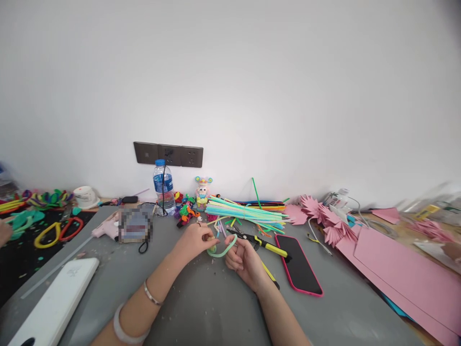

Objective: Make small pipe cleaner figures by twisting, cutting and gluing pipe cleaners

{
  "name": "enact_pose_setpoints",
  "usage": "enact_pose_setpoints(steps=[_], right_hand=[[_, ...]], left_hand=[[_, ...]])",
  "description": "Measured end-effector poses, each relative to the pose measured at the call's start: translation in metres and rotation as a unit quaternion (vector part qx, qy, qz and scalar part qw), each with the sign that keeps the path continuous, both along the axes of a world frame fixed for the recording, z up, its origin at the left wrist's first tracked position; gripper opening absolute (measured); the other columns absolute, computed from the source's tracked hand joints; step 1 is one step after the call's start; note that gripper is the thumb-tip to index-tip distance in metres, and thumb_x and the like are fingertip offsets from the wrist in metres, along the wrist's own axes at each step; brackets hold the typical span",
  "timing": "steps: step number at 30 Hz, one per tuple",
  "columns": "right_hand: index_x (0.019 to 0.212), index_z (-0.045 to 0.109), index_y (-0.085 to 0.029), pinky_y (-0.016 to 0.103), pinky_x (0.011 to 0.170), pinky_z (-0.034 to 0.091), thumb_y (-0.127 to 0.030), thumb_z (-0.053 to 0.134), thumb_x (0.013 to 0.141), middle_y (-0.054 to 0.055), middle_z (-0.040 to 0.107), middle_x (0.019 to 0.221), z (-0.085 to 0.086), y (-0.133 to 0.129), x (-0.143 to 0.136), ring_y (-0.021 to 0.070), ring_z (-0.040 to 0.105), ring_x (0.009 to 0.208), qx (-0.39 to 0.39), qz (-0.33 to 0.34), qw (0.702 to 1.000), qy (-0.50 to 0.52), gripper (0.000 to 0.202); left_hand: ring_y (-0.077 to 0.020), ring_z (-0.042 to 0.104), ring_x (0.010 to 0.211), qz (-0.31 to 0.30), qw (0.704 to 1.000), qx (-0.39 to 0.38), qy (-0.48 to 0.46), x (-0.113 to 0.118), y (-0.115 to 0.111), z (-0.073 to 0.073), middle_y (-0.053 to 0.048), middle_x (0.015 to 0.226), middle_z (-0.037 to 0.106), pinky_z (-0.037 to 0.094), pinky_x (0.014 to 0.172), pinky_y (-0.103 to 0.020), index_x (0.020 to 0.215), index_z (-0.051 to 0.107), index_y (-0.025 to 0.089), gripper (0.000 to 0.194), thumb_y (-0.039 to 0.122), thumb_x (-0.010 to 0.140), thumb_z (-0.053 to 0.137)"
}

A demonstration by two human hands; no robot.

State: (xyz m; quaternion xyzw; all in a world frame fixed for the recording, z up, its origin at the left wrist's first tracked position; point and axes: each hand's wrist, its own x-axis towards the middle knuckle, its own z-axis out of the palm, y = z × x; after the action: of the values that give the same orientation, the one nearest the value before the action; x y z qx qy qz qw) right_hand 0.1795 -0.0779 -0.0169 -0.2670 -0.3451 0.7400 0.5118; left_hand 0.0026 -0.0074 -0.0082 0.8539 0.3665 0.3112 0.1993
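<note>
A pale green pipe cleaner (219, 255) bends in a loose U between my two hands, above the grey table mat. My left hand (194, 241) pinches its coiled end between thumb and fingers. At the other end, my right hand (244, 259) is closed on it with thumb and forefinger, the other fingers curled in. Yellow-and-black pliers (270, 246) lie just beyond and to the right of my right hand. Behind the hands rests a bundle of pastel pipe cleaners (247, 211), with short cut pieces (234, 222) scattered in front of it.
A pink-rimmed phone (300, 266) lies right of the pliers, and pink paper sheets (406, 274) cover the far right. A water bottle (163, 185) and a small figurine (203, 192) stand near the wall. At left are a white box (57, 298) and scissors (59, 233).
</note>
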Motion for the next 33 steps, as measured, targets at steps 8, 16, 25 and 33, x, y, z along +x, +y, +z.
enact_pose_setpoints(steps=[8,16,25,33], right_hand=[[0.079,0.055,-0.021,0.023,0.043,0.011,-0.054,0.061,0.081,-0.013,0.023,0.043,-0.004,0.003,0.003,0.0056,0.009,0.037,-0.007,-0.015,0.999,0.035,0.033],[0.074,0.054,-0.02,0.023,0.045,0.013,-0.051,0.064,0.08,-0.013,0.021,0.045,0.001,0.001,0.003,0.0052,0.012,0.039,-0.015,-0.013,1.0,-0.004,0.033],[0.051,0.052,-0.018,0.026,0.047,0.009,-0.058,0.057,0.084,-0.01,0.021,0.044,-0.008,-0.005,-0.004,0.006,0.014,0.042,0.062,-0.009,0.982,-0.179,0.053],[0.051,0.056,-0.017,0.026,0.045,0.012,-0.063,0.052,0.084,-0.008,0.024,0.042,-0.017,-0.002,-0.003,0.0065,0.018,0.041,0.121,-0.064,0.955,-0.262,0.057]], left_hand=[[-0.0151,0.059,0.067,-0.034,0.999,-0.022,-0.008,0.001,-0.005,0.005,-0.003,0.076,0.065,0.041,0.063,-0.025,0.077,0.072,0.017,0.008,0.024,0.078,0.07],[-0.0151,0.059,0.072,-0.072,0.997,-0.039,-0.012,0.001,-0.008,0.011,-0.001,0.076,0.061,0.041,0.065,-0.023,0.076,0.066,0.018,0.007,0.02,0.082,0.063],[-0.0147,0.058,0.069,-0.097,0.993,-0.071,-0.008,-0.002,-0.007,0.013,0.0,0.074,0.063,0.04,0.063,-0.022,0.072,0.066,0.018,0.009,0.017,0.081,0.064],[-0.0158,0.058,0.073,-0.097,0.993,-0.048,0.036,-0.002,-0.008,0.018,-0.001,0.075,0.063,0.039,0.065,-0.023,0.072,0.066,0.018,0.01,0.014,0.081,0.063]])
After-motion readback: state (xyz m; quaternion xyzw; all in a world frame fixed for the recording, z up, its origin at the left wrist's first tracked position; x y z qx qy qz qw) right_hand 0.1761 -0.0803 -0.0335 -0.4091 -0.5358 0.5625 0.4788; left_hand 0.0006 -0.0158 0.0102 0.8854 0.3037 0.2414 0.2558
